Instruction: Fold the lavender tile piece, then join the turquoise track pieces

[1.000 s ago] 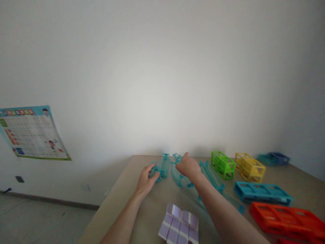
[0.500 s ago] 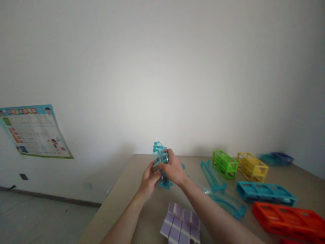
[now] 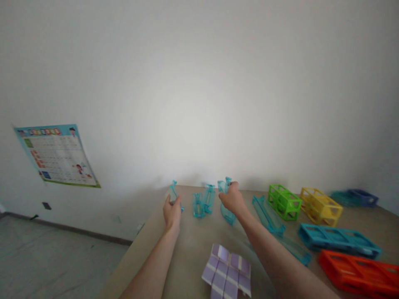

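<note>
My left hand [image 3: 172, 211] is closed around a clear teal plastic track piece [image 3: 172, 192] near the table's left edge. To the right, my right hand [image 3: 233, 200] grips more clear teal plastic track [image 3: 221, 185]; how many pieces it has hold of is hard to tell. A curved teal piece [image 3: 228, 216] shows just below those fingers. Between my hands, two short clear teal track pieces [image 3: 198, 206] [image 3: 209, 199] lie side by side on the table. My fingers hide part of what each hand holds.
A purple checked sheet [image 3: 229, 270] lies near me. Right of my arm are a long clear teal track [image 3: 268, 216], green [image 3: 284, 202] and yellow [image 3: 321, 207] frame blocks, and teal [image 3: 339, 241] and red [image 3: 358, 272] frames. A dark blue container [image 3: 363, 198] sits at the back right.
My hands have moved apart, the left leftward and the right rightward, each with clear teal track. Two short teal pieces now show on the table between them. The view has shifted slightly left.
</note>
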### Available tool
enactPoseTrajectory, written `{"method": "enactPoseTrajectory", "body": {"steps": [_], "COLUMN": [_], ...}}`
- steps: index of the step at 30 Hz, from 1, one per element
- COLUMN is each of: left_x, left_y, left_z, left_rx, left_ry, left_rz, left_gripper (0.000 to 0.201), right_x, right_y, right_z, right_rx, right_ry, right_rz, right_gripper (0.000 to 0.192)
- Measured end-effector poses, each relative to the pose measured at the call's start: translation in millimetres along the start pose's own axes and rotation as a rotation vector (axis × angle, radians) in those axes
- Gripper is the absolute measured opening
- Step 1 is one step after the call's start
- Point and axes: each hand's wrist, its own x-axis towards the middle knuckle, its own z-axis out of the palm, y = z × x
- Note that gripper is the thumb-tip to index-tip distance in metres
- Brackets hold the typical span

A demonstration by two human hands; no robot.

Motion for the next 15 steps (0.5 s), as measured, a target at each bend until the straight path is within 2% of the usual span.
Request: {"method": "enactPoseTrajectory", "body": {"steps": [3, 6, 12, 15], "left_x": [3.0, -3.2, -11.9, -12.5], "left_y": [-6.7, -6.3, -3.0, -4.1], "left_z": [1.1, 3.5, 3.8, 3.7], "left_rx": [0.212, 0.378, 0.548, 0.584], "left_ry": [0.024, -0.003, -0.079, -0.107], "left_rz": [0.005, 0.046, 0.154, 0.201], "left_gripper": [0.061, 0.071, 0.044, 0.033], "right_x": [-2.3, -7.1, -9.5, -9.3], "right_y": [9.1, 12.5, 12.9, 12.3], "right_z": [11.0, 21.7, 28.5, 28.2], "right_rx": [-0.09, -0.169, -0.251, -0.264], "right_ry": [-0.042, -0.072, -0.068, -0.078], "right_rz": [-0.017, -0.044, -0.074, -0.09], "right_gripper": [0.047, 0.049, 0.063, 0.063]}}
